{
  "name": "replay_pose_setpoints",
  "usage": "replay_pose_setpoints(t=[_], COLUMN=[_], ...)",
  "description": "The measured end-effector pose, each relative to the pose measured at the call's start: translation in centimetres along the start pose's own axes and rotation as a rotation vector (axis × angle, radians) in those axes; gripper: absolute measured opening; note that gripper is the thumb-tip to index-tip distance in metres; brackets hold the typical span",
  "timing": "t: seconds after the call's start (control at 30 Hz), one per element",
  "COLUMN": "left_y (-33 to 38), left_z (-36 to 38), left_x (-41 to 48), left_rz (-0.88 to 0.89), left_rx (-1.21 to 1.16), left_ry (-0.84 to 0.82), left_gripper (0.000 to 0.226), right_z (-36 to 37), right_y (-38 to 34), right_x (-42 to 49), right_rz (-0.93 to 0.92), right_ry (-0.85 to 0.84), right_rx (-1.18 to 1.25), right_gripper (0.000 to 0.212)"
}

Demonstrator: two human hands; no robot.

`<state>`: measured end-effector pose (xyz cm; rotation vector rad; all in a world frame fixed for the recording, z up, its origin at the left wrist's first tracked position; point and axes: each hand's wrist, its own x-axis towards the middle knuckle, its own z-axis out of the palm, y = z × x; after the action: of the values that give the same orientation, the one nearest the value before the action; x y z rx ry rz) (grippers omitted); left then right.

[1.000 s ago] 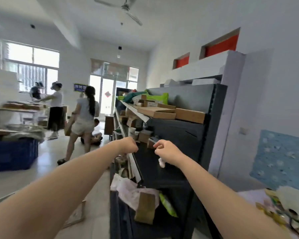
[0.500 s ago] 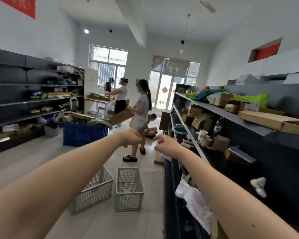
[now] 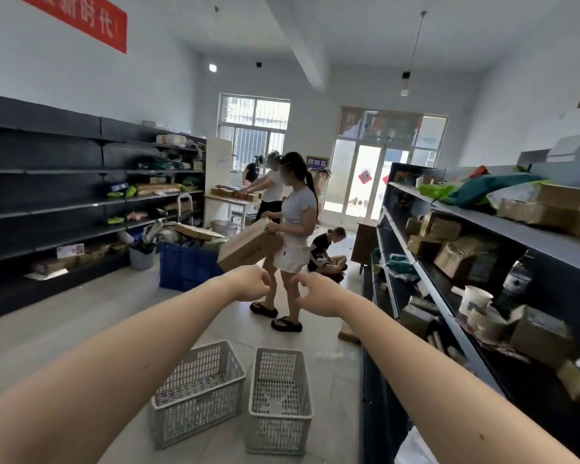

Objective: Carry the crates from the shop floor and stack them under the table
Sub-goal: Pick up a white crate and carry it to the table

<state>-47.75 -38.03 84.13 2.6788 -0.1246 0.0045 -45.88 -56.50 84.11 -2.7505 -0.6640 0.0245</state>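
Two empty white lattice crates stand side by side on the tiled floor in front of me: the left crate (image 3: 196,393) is angled, the right crate (image 3: 279,398) sits straight. Both my arms reach forward at chest height, well above the crates. My left hand (image 3: 250,283) has its fingers curled in and holds nothing. My right hand (image 3: 317,293) also holds nothing, fingers loosely bent and slightly apart. A table (image 3: 230,199) stands at the far end under the window.
A person carrying a cardboard box (image 3: 248,246) stands in the aisle just beyond my hands. Another person sits on the floor (image 3: 327,252). A blue bin (image 3: 185,266) is at left. Dark shelving lines the left wall (image 3: 64,202) and my right side (image 3: 466,272).
My view has swung left from the right-hand shelving to the open aisle, bringing the two white crates into sight and closer. My arms stay outstretched with nothing in them.
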Motion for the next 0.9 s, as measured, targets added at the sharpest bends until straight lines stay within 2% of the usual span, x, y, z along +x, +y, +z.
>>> replay_pose_setpoints(t=[0.23, 0.57, 0.77, 0.9], left_y=[-5.1, -11.4, -12.5, -11.2], left_z=[-0.4, 0.1, 6.2, 10.9], left_x=[13.1, 37.6, 51.4, 60.5], left_rz=[-0.01, 0.075, 0.099, 0.15], left_rx=[-0.009, 0.034, 0.06, 0.062], left_ry=[-0.024, -0.151, -0.27, -0.329], left_gripper=[0.038, 0.039, 0.039, 0.039], right_z=[2.8, 4.7, 7.0, 8.1], right_y=[4.8, 11.3, 19.8, 27.2], right_x=[13.1, 32.7, 40.3, 44.9], right_rz=[0.068, 0.217, 0.34, 0.431], right_ry=[-0.044, -0.015, -0.04, -0.063], right_rx=[-0.001, -0.007, -0.006, 0.097], right_gripper=[0.053, 0.051, 0.051, 0.049])
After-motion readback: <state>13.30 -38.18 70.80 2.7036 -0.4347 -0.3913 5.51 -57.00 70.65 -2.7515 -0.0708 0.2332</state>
